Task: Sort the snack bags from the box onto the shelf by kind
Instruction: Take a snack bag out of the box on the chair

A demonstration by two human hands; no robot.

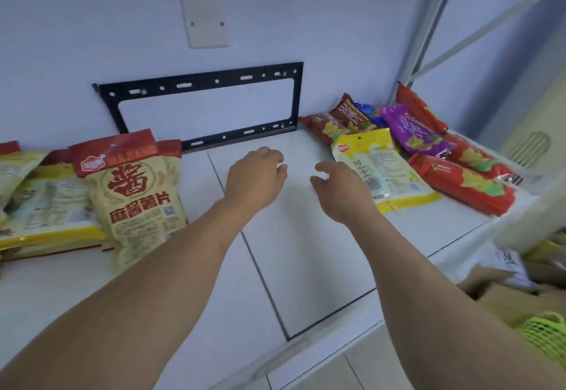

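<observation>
Both my hands hover over the bare middle of the white shelf (294,236), holding nothing. My left hand (255,176) has its fingers loosely curled. My right hand (340,189) is relaxed, right beside a yellow-edged snack bag (395,172) that lies flat. Behind that bag is a pile of red chip bags (468,187), a purple bag (413,129) and a brown bag (352,113). On the left lies a cream bag with a red top (134,196), overlapping several yellow-edged bags (46,208).
A black metal bracket (202,107) is fixed to the wall behind the shelf. A white shelf post (428,28) rises at the right. Below the shelf's right edge are a cardboard box (502,294) and a green mesh basket (545,334).
</observation>
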